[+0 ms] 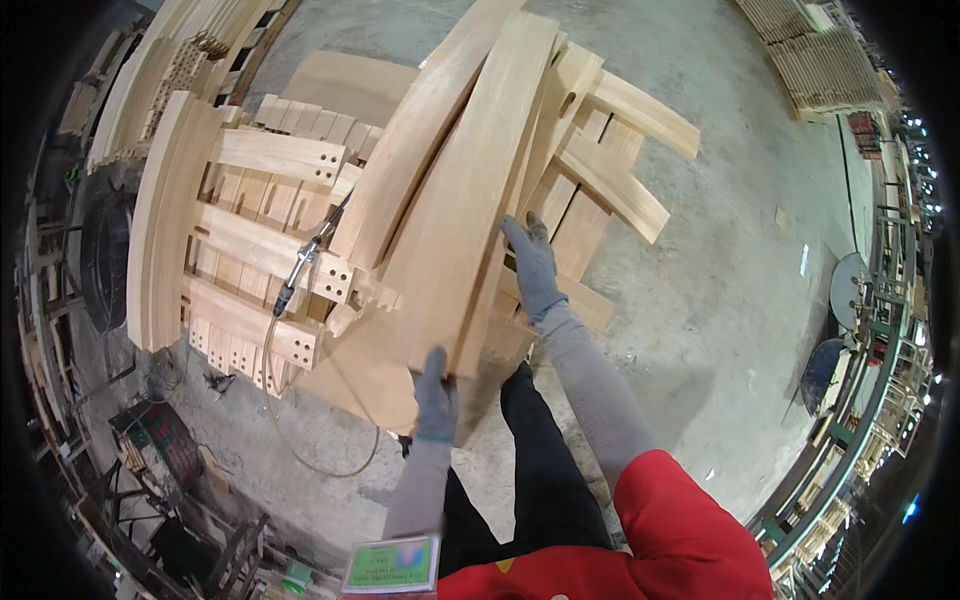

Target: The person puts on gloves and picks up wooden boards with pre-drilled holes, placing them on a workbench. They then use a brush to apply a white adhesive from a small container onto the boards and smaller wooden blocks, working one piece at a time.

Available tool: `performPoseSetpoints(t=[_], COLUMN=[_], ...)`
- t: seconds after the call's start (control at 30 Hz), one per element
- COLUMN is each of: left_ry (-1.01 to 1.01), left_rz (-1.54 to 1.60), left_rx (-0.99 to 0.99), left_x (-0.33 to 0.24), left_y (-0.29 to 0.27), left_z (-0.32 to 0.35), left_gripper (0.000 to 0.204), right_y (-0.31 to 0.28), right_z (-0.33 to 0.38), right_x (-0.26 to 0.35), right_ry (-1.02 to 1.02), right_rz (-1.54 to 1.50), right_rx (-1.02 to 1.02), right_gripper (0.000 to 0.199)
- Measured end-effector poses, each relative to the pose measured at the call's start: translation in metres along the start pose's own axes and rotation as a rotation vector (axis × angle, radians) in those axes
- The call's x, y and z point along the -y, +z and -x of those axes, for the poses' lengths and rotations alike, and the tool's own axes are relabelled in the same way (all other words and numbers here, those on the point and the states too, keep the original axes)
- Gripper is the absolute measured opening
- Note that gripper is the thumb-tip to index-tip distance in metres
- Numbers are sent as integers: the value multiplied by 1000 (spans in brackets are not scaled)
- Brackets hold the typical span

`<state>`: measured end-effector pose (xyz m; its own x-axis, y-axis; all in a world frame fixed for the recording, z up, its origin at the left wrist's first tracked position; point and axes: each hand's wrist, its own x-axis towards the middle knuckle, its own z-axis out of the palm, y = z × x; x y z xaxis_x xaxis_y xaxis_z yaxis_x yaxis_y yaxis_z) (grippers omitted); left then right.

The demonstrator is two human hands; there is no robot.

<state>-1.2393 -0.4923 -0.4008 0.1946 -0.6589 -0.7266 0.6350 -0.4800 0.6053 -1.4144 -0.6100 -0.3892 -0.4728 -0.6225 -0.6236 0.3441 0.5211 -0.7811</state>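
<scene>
The left hand point(434, 405), in a grey glove, grips the near end of a long, pale, smooth wooden board point(465, 200); one finger lies over the top face, and the other fingers are partly hidden. The right hand point(535, 262), gloved also in grey, is farther ahead, with its fingers extended and touching the right edge of this board. Whether it carries weight, I cannot tell. The board runs forward between the hands, over other wood.

Just left of it lies a second broad, pale wooden board point(410, 165). Ahead and left of the left hand, a silver-and-black air tool point(302, 260) with a thin hose rests on pale wooden rails with drilled holes point(250, 235). A flat brown sheet point(360, 370) is beside the left hand. Below this hand, a clear plastic badge holder point(348, 578) contains a green-and-white card point(395, 565).
</scene>
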Motion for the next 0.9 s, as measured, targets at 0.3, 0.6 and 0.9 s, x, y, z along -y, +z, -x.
performPoseSetpoints(t=[0.3, 0.6, 0.9], left_ry=[-194, 1077, 960], left_rz=[-414, -1318, -1413], left_rx=[121, 268, 304], left_x=[11, -13, 56], left_y=[-122, -68, -67], left_z=[32, 54, 37], left_gripper=[48, 63, 75], right_y=[22, -25, -44], right_z=[-7, -17, -31], right_x=[-10, -38, -13], right_ry=[-22, 35, -30], right_rz=[-47, -690, -529], right_rx=[292, 335, 179], right_gripper=[88, 56, 59])
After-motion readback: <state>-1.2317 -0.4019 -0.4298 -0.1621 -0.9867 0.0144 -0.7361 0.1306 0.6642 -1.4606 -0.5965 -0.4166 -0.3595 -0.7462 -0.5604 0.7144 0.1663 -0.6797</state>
